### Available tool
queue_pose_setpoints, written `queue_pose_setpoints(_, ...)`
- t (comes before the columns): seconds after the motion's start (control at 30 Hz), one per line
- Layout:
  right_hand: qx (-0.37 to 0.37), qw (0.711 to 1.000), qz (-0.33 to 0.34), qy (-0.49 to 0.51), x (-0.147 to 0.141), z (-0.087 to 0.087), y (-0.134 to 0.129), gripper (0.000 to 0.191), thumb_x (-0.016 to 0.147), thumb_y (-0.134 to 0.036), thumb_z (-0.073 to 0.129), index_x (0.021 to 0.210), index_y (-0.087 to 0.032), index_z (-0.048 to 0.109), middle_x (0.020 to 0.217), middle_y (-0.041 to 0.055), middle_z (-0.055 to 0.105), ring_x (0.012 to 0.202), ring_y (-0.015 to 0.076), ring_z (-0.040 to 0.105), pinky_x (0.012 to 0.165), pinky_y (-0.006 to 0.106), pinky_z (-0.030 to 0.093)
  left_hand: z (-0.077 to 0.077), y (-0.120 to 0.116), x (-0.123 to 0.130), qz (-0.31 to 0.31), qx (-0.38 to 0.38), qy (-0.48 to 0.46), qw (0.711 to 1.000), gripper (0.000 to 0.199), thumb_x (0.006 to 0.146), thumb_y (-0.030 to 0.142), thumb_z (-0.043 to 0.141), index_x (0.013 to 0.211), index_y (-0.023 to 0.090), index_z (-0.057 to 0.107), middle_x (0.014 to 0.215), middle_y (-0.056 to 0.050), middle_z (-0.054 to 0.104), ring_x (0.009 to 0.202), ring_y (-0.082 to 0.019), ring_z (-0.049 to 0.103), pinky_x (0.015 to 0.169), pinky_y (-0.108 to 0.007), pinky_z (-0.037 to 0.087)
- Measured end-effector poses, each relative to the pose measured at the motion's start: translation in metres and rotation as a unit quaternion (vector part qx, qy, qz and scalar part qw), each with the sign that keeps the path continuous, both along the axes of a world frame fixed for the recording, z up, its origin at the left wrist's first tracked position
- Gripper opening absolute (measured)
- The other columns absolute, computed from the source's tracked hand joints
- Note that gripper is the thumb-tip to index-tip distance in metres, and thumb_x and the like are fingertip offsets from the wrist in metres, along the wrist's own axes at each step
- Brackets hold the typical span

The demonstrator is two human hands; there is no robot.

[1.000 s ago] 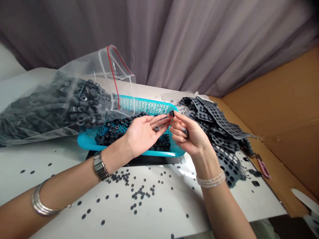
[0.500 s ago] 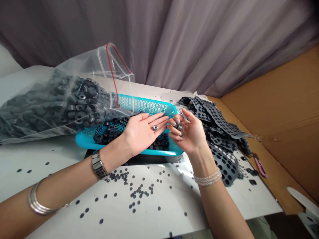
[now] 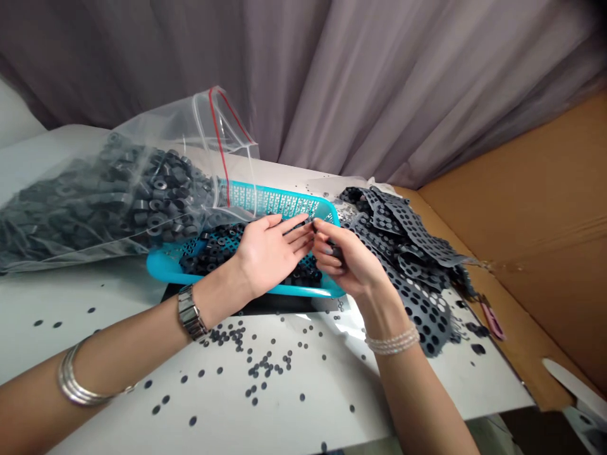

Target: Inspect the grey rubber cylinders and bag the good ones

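My left hand (image 3: pixel 267 258) lies palm up and flat over the turquoise basket (image 3: pixel 303 292), its fingers stretched out and its palm bare. Beside its fingertips, my right hand (image 3: pixel 353 259) is curled, with a dark grey bushing (image 3: pixel 337 253) partly showing among the fingers. Thumb and index finger are pinched together at the left fingertips; a small dark piece seems to be between them, mostly hidden. Many dark bushings (image 3: pixel 213 254) lie in the basket below. A clear zip bag (image 3: pixel 156 142) full of similar bushings leans over the basket's left end.
Perforated dark grey sheets (image 3: pixel 422 303) are heaped right of the basket. Small dark discs (image 3: pixel 265 366) are scattered over the white table (image 3: pixel 227 417). A pink-handled cutter (image 3: pixel 494 321) lies by the cardboard (image 3: pixel 535 208) at right. Grey curtains (image 3: pixel 303 82) hang behind.
The small bushing that lay on my left fingers is gone from there. My right hand has moved slightly left, turned over, and closed its thumb and index finger into a pinch.
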State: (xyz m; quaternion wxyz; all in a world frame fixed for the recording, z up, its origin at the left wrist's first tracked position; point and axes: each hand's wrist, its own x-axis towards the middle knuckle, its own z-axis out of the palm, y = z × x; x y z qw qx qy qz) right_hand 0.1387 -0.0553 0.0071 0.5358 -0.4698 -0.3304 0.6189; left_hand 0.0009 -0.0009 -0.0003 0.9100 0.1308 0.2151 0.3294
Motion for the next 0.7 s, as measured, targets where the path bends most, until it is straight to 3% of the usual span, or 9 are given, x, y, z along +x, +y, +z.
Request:
queue_pose_setpoints(0.07,-0.029,0.99,0.013,0.138,0.007,0.002,0.001,0.026,0.092,-0.03,0.044,0.074,-0.015,0.055,0.051,-0.0075,0.036,0.038,0.0032,0.018,0.031,0.014,0.013,-0.001,0.0,0.001,0.001,-0.008,-0.004,1.0,0.051,0.091,0.025,0.036,0.136,0.003,0.045,0.126,-0.02,0.06,0.108,-0.024,0.063,0.092,-0.032,0.051)
queue_pose_setpoints(0.17,-0.038,0.973,-0.007,0.226,0.01,0.003,0.006,0.036,0.096,-0.028,0.029,0.085,-0.011,0.058,0.057,-0.0025,0.044,0.039,0.0047,0.028,0.029,0.013,0.019,-0.005,0.002,0.002,0.001,-0.008,-0.015,1.0,0.053,0.089,0.024,0.037,0.136,0.002,0.044,0.13,-0.022,0.057,0.116,-0.026,0.059,0.097,-0.034,0.049)
queue_pose_setpoints(0.37,-0.041,0.964,-0.166,0.203,0.008,0.005,0.03,0.033,0.094,-0.018,0.022,0.097,-0.01,0.054,0.072,0.0051,0.052,0.053,0.0098,0.05,0.04,0.016,0.044,-0.012,0.005,0.006,0.015,-0.028,-0.004,0.999,0.051,0.087,0.024,0.04,0.132,0.003,0.047,0.132,-0.021,0.057,0.118,-0.023,0.058,0.095,-0.03,0.05)
queue_pose_setpoints(0.5,0.011,0.965,-0.211,0.152,-0.002,0.02,0.066,0.046,0.094,-0.024,0.007,0.101,-0.019,0.052,0.08,0.007,0.055,0.066,0.014,0.058,0.054,0.024,0.053,-0.015,0.005,0.009,0.028,-0.035,0.015,0.999,0.044,0.086,0.023,0.041,0.123,0.003,0.054,0.126,-0.024,0.059,0.115,-0.024,0.059,0.088,-0.031,0.052)
queue_pose_setpoints(0.63,0.052,0.98,-0.163,0.104,-0.053,0.046,0.101,0.052,0.092,-0.05,0.013,0.098,-0.02,0.055,0.083,0.0086,0.059,0.073,0.0181,0.061,0.063,0.031,0.054,-0.017,0.005,0.012,0.039,-0.037,-0.004,0.999,0.031,0.086,0.023,0.042,0.107,0.01,0.061,0.118,-0.019,0.063,0.109,-0.023,0.062,0.085,-0.031,0.052)
queue_pose_setpoints(0.7,0.066,0.996,-0.05,0.012,-0.082,0.057,0.109,0.061,0.088,-0.063,0.018,0.098,-0.019,0.059,0.084,0.0102,0.062,0.082,0.0226,0.062,0.069,0.036,0.054,-0.016,0.005,0.013,0.048,-0.028,-0.035,0.998,0.026,0.088,0.025,0.042,0.102,0.016,0.062,0.119,-0.014,0.064,0.108,-0.022,0.062,0.086,-0.032,0.052)
